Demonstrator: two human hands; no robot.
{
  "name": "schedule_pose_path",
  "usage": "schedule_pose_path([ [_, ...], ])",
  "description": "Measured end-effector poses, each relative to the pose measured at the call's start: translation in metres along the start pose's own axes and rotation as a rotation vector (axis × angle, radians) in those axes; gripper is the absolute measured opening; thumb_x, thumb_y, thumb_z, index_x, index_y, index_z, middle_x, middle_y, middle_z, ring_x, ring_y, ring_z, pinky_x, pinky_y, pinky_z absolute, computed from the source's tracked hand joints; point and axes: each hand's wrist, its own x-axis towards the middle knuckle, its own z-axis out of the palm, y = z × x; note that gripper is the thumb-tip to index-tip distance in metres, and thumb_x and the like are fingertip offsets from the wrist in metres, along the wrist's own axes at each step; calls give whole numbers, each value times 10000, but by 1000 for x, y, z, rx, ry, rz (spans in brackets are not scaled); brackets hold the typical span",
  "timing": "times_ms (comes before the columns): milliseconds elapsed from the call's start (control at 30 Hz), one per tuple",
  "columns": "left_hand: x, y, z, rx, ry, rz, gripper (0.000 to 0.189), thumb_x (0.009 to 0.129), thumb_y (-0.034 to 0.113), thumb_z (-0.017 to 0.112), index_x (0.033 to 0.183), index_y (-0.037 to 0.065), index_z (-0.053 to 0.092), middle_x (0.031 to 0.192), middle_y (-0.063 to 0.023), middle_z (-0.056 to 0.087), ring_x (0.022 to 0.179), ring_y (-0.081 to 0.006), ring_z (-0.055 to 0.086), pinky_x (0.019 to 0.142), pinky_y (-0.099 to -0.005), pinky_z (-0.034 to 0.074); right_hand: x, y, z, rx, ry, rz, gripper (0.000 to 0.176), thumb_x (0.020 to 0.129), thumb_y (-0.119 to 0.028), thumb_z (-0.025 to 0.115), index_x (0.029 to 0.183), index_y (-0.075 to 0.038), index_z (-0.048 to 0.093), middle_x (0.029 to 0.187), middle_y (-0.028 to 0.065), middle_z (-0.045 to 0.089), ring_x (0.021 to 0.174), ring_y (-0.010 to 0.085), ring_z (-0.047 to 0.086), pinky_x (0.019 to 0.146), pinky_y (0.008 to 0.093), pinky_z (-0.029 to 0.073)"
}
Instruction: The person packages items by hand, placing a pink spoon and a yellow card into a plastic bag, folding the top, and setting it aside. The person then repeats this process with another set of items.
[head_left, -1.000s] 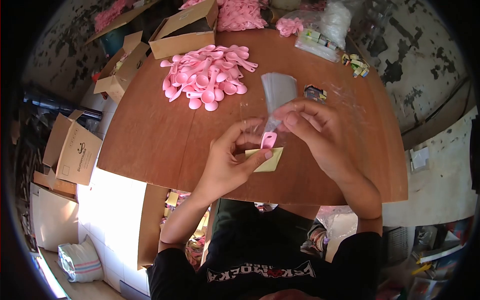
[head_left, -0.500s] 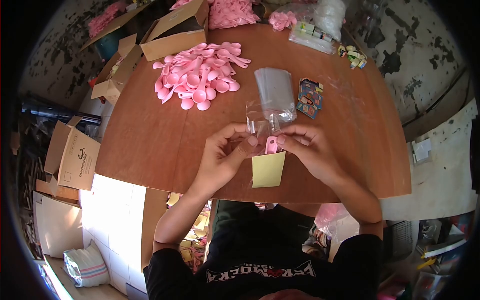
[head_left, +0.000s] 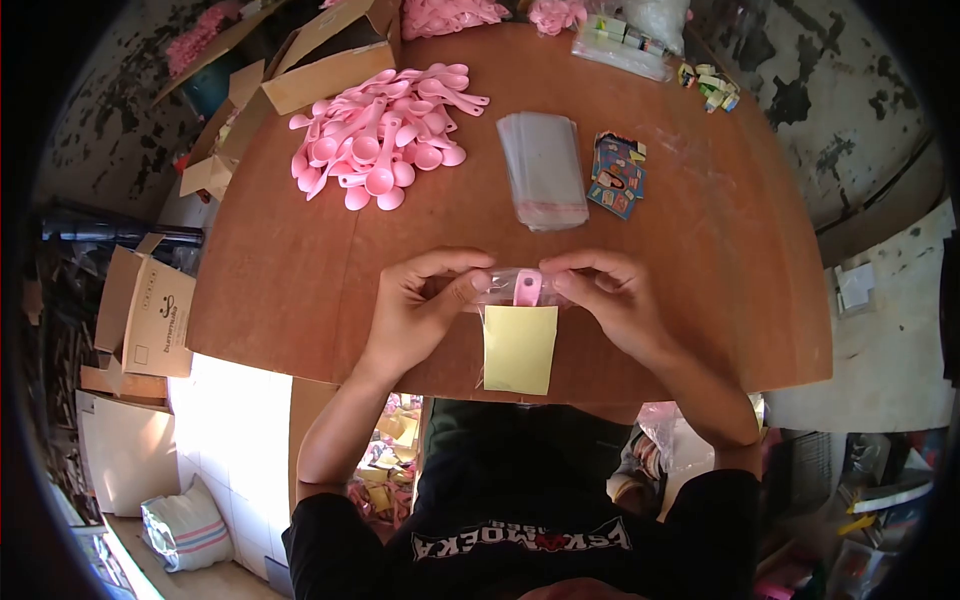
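Near the table's front edge, my left hand (head_left: pixel 422 308) and my right hand (head_left: pixel 612 305) pinch the two top corners of a clear plastic bag (head_left: pixel 503 285). Inside the bag a yellow card (head_left: pixel 520 350) hangs face toward me. Above it shows the pink handle end of a spoon (head_left: pixel 528 287), with a hole in it; its lower part is hidden by the card. Beyond my hands lie a stack of flat clear bags (head_left: pixel 545 170) and, to its right, some colourful printed cards (head_left: pixel 617 180). A pile of pink spoons (head_left: pixel 375 140) covers the far left.
The wooden table (head_left: pixel 290 290) has a rounded outline. A cardboard box (head_left: pixel 330 75) stands at its back left; clear packs of small items (head_left: pixel 622 52) and loose little packets (head_left: pixel 712 90) sit back right. An open carton (head_left: pixel 158 315) is on the left.
The bag's top, which stood up beyond my fingers, is now drawn down close to the spoon's handle. Both hands have shifted slightly left and the card sits lower, nearer me.
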Motion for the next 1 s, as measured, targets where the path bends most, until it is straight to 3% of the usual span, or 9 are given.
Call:
schedule_pose_path([
  [267, -2, -1, -4, -50, -102, 36, 131, 908, -22, 611, 1014, -31, 687, 967, -87, 694, 873, -114, 645, 758, -252, 541, 0, 8, -13, -80, -115, -123, 161, 896, 52, 579, 1015, 48, 687, 1010, 120, 690, 935, 156, 653, 817, 267, 534],
  [600, -3, 4, -5, -62, -76, -21, 119, 901, -23, 618, 999, -32, 685, 958, -92, 689, 874, -107, 637, 751, -240, 521, -1, 1, -10, -62, -222, -165, 178, 881, 64, 600, 1045, 51, 669, 1055, 124, 653, 974, 151, 630, 828, 269, 526],
  [700, -5, 4, -3, 17, -57, -46, 165, 895, -14, 635, 1056, -37, 663, 956, -90, 685, 886, -107, 638, 755, -235, 520, -4, 5, 0, 34, -189, -176, 195, 855, 67, 649, 1049, 54, 659, 1054, 128, 643, 959, 160, 636, 841, 286, 546],
  [800, -9, 10, 5, -107, 17, -38, 306, 868, -22, 671, 1167, -26, 606, 940, -75, 679, 870, -101, 639, 741, -221, 518, -8, 5, 3, -36, -130, -95, 220, 833, 77, 675, 1052, 57, 650, 1043, 126, 633, 962, 173, 642, 848, 304, 562],
  [867, -21, 20, 6, -217, -113, -71, 458, 820, -67, 702, 1244, -32, 533, 1070, -109, 653, 937, -152, 654, 825, -272, 545, -10, 8, 3, -10, -176, -190, 211, 835, 78, 672, 1044, 60, 650, 1029, 121, 628, 967, 181, 646, 830, 299, 563],
  [900, -31, 20, -4, -44, -207, -152, 556, 779, -83, 736, 1279, -30, 499, 1119, -119, 634, 937, -164, 660, 826, -275, 554, -13, 8, 5, 4, -210, -197, 253, 830, 79, 678, 1078, 58, 637, 1014, 127, 625, 969, 195, 650, 839, 302, 557],
  [933, -42, 25, -11, -13, -249, -206, 514, 776, -63, 749, 1243, -33, 536, 1081, -116, 650, 943, -175, 667, 787, -278, 569, -16, 5, 9, 14, -241, -193, 253, 830, 79, 678, 1078, 58, 637, 1014, 127, 625, 969, 195, 650, 839, 302, 557],
  [1000, -68, 35, -23, 125, -274, -91, 448, 750, -43, 777, 1162, -32, 601, 1034, -125, 677, 880, -183, 693, 748, -271, 579, -21, -5, 16, 111, -342, -104, 320, 816, 63, 701, 1124, 46, 618, 1018, 135, 623, 964, 216, 656, 847, 309, 550],
])
